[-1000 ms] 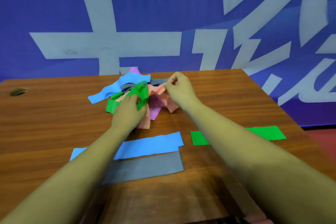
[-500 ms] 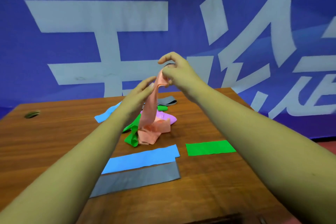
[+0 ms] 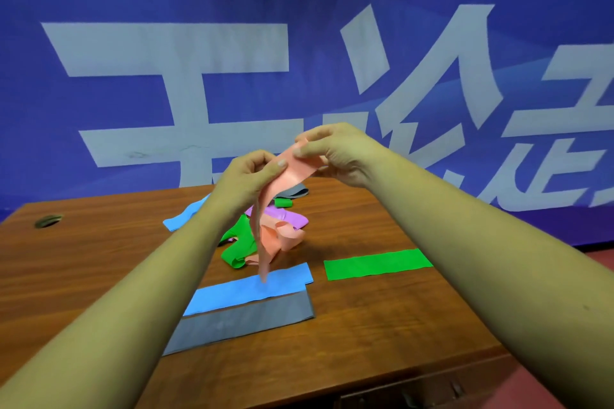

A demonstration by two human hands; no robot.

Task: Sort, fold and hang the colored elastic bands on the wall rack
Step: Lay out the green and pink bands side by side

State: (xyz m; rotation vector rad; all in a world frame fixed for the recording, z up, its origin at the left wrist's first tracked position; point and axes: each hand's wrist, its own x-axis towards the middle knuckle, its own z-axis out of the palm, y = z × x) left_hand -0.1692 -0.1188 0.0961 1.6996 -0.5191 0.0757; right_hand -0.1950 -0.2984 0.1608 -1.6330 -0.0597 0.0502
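Both hands are raised above the middle of the bench [image 3: 382, 325] and share one salmon band [image 3: 294, 171]. The right hand [image 3: 335, 151] pinches the band's top end between thumb and forefinger, its other fingers curled. The left hand [image 3: 247, 176] pinches the same band just below, thumb on top, close beside the right hand. From there the band hangs down twisted, and its lower tip dangles over the flat blue band [image 3: 249, 289]; whether it touches cannot be told.

Behind the hanging strip, toward the far edge of the bench, lies the pile [image 3: 265, 232] of unsorted bands. It holds a purple band [image 3: 289, 217], a crumpled green band [image 3: 239, 247], salmon loops [image 3: 282, 237], a far blue band [image 3: 181, 219] trailing out to the left, and a far grey band [image 3: 295, 192] at the back. Whether the loops belong to the held band cannot be told.

Nearer the front edge, the flat blue band lies smoothed out, and a flat grey band [image 3: 242, 322] lies along its near side, touching it. A flat green band [image 3: 375, 264] lies apart from them, toward the right edge. A round hole [image 3: 49, 221] sits near the far left corner. A blue banner [image 3: 299, 10] with large white characters stands behind the bench.
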